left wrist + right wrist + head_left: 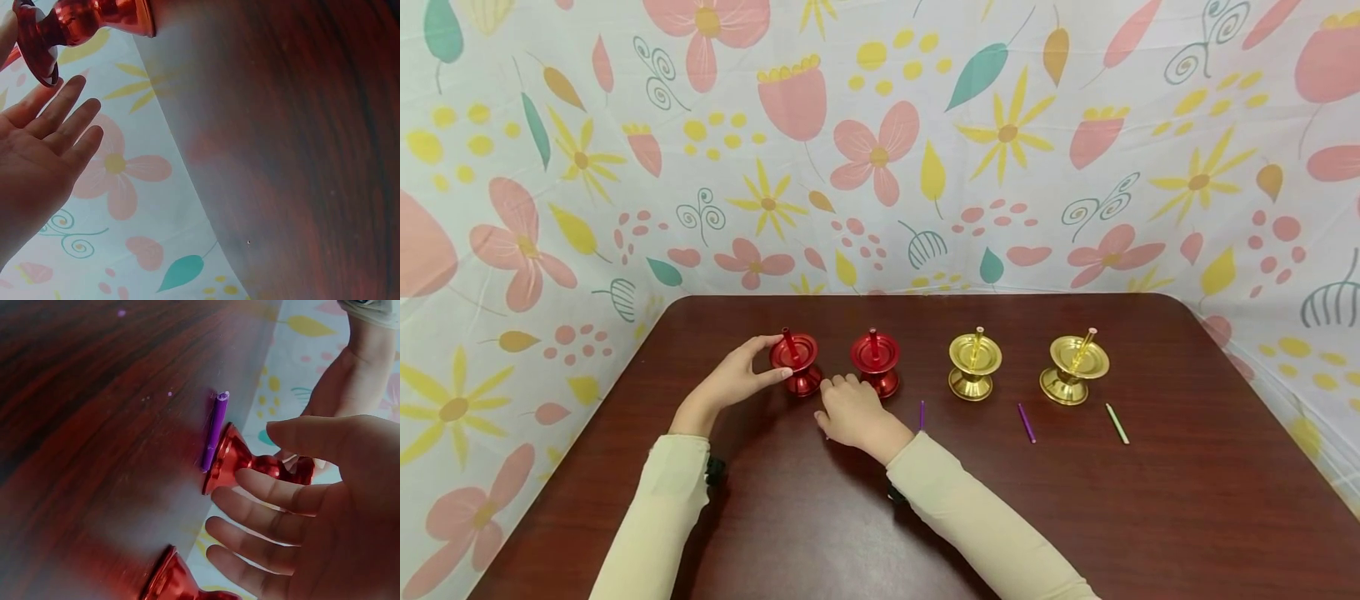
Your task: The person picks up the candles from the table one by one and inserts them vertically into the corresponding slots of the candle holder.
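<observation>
At the left of the row stands a red metal candle holder (803, 379), upright, a thin red rod rising from its dish. My left hand (730, 379) grips that dish between thumb and forefinger; the other fingers stay extended in the left wrist view. Just right of it is a second red candle holder (876, 354). My right hand (856, 417) hovers over the table in front of the two, its fingers loosely bent and holding nothing. In the right wrist view, a thin purple candle (215, 431) lies beside the gripped holder's base, mostly hidden from the head view.
Two gold candle holders (972, 383) stand to the right, each with a rod in its dish. Two more purple candles (1027, 423) and a pale green candle (1117, 424) lie in front. The dark wooden table (1150, 517) meets a flowered cloth behind.
</observation>
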Demonstrator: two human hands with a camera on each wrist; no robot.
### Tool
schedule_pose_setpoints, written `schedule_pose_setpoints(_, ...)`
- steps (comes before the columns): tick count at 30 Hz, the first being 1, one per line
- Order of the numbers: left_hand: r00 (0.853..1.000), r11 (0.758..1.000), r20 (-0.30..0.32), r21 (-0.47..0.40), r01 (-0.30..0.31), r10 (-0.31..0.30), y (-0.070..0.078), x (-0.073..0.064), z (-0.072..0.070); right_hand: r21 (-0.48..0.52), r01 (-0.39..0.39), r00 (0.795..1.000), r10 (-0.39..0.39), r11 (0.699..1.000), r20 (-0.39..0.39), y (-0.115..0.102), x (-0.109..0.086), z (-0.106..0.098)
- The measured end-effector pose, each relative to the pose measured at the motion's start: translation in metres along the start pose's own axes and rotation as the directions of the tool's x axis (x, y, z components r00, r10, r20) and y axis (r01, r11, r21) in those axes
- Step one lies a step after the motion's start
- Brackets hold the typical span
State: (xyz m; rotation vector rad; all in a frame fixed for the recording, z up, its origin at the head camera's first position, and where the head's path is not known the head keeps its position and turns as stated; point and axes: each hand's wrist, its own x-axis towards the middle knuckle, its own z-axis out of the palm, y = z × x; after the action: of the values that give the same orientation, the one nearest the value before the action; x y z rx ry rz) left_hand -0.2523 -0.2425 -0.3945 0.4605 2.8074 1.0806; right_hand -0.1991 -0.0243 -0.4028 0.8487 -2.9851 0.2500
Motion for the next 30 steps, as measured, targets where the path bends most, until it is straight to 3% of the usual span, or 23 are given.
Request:
schedule_pose_setpoints(14,1.000,1.000,-0.001,-0.002,0.004,-0.004,0.001,0.000,0.000,-0.124,-0.067,0.990,0.081,0.990,0.114,-0.007,0.007,0.006)
schedule_pose_setpoints(30,1.000,1.000,-0.003,0.009,0.007,-0.007,0.000,-0.001,0.000,-0.145,-0.079,0.983,0.101,0.986,0.153,-0.010,0.011,0.010)
